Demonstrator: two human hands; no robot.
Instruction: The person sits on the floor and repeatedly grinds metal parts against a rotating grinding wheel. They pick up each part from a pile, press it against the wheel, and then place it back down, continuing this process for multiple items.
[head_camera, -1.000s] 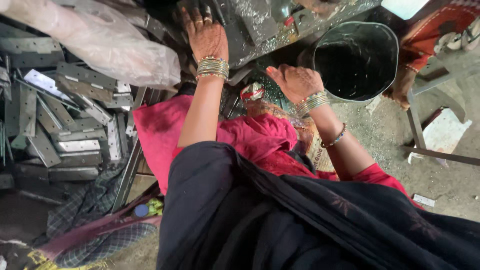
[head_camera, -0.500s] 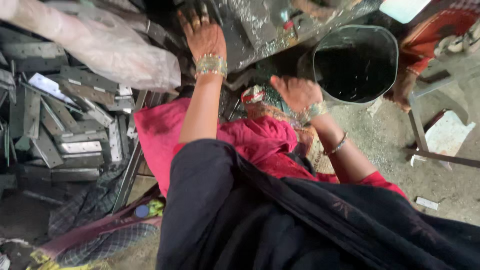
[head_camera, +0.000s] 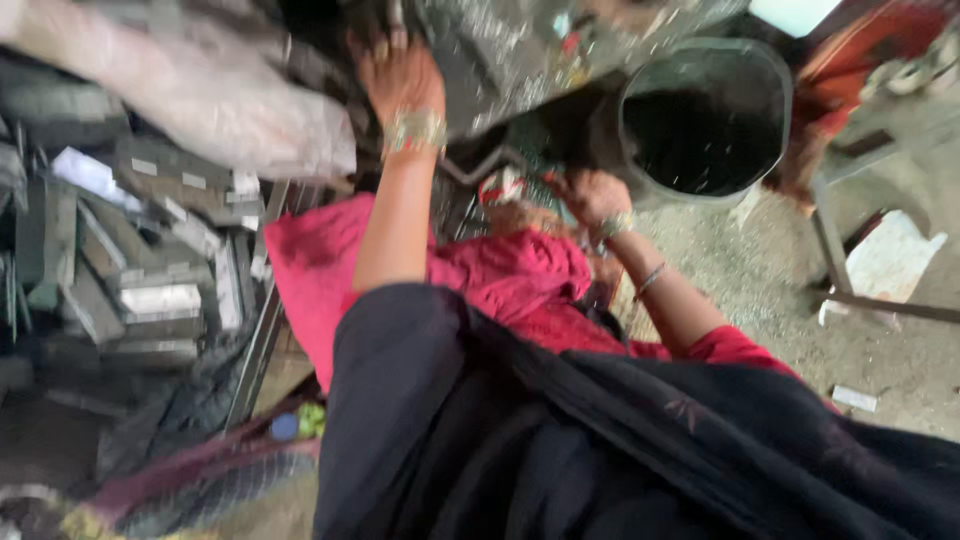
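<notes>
- Black bucket (head_camera: 708, 120) stands on the floor, its inside dark, contents unclear.
- Left hand (head_camera: 400, 75) rests flat on the grey metal machine (head_camera: 510, 55).
- Right hand (head_camera: 590, 195), just beside the bucket; grip blurred, cannot tell.
- Metal pieces (head_camera: 150, 290) piled at left.

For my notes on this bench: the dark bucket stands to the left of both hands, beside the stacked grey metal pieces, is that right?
Not quite. In the head view the dark bucket stands to the right of both hands, past the right hand. The stacked grey metal pieces lie on the opposite side, left of the left hand, so the bucket is not beside them.
</notes>
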